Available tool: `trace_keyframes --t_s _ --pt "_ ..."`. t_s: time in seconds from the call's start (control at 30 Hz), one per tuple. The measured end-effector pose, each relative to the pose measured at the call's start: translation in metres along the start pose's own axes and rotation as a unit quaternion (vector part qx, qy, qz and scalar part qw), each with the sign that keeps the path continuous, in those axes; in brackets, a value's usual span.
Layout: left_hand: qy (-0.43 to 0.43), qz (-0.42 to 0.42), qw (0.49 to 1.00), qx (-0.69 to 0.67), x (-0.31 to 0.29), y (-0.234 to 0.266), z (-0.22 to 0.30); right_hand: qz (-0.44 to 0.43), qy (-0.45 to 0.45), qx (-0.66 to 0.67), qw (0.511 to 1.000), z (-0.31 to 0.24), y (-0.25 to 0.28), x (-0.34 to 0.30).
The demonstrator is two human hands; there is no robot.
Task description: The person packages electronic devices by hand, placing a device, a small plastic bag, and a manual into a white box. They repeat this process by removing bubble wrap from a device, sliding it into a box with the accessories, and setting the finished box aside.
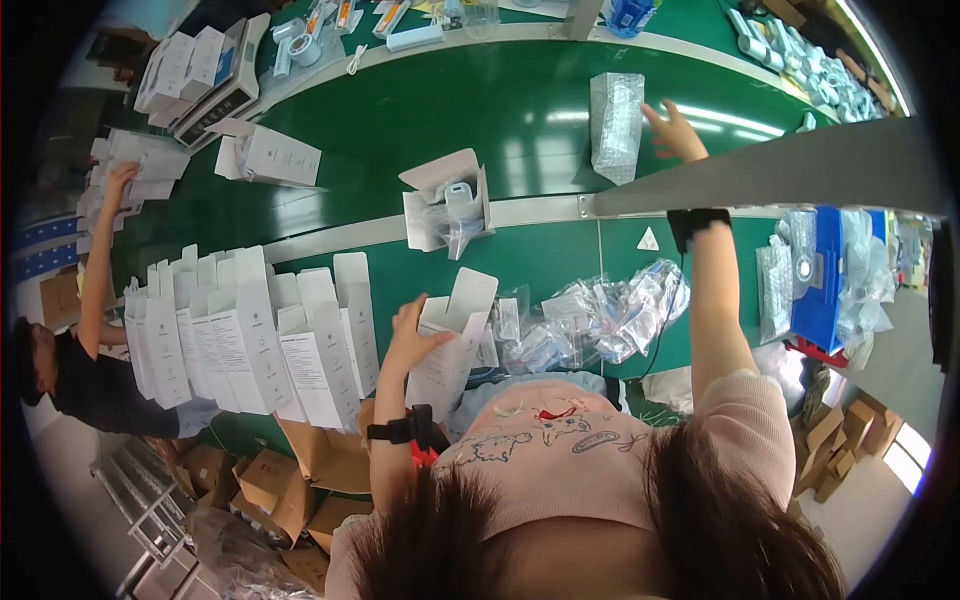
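Observation:
My left hand [408, 345] is at the left side of a tall white carton [455, 350] with raised flaps, thumb across its face and fingers along its edge. Close to the clear bubble-wrap pouch [616, 130] on the far green surface, my right hand [680, 135] reaches out with fingers apart, holding nothing. Several plastic-bagged parts [620, 318] lie in a heap between my arms. Farther off, an open white box [448, 205] contains a white device in clear plastic.
Several upright open cartons [240, 330] stand in rows at the left. A grey metal beam [780, 170] crosses by my right forearm. A blue bin [818, 280] with bubble-wrapped items sits at the right. At the far left, a co-worker's hand [122, 178] touches stacked white cartons.

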State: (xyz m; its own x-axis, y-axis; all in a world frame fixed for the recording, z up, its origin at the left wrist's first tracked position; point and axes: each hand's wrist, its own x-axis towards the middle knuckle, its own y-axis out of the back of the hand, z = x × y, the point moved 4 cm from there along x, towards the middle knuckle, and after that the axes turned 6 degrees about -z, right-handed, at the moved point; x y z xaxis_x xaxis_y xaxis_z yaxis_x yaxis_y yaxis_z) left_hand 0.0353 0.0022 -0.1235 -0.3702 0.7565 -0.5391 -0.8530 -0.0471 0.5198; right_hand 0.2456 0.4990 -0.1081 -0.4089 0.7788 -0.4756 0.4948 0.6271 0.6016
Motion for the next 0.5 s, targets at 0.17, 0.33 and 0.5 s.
trace_keyframes --t_s 0.17,0.33,0.5 --pt "-0.018 -0.115 0.969 -0.218 0.0 -0.002 0.02 0.104 0.038 -0.228 0.967 -0.019 -0.048 0.06" --pt "-0.09 -0.09 0.959 -0.254 -0.035 0.027 0.09 0.36 0.258 0.018 0.897 0.056 0.008 0.029" --pt "-0.277 -0.045 0.96 -0.006 -0.032 0.033 0.163 0.186 0.1 0.597 0.774 0.111 0.014 -0.118"
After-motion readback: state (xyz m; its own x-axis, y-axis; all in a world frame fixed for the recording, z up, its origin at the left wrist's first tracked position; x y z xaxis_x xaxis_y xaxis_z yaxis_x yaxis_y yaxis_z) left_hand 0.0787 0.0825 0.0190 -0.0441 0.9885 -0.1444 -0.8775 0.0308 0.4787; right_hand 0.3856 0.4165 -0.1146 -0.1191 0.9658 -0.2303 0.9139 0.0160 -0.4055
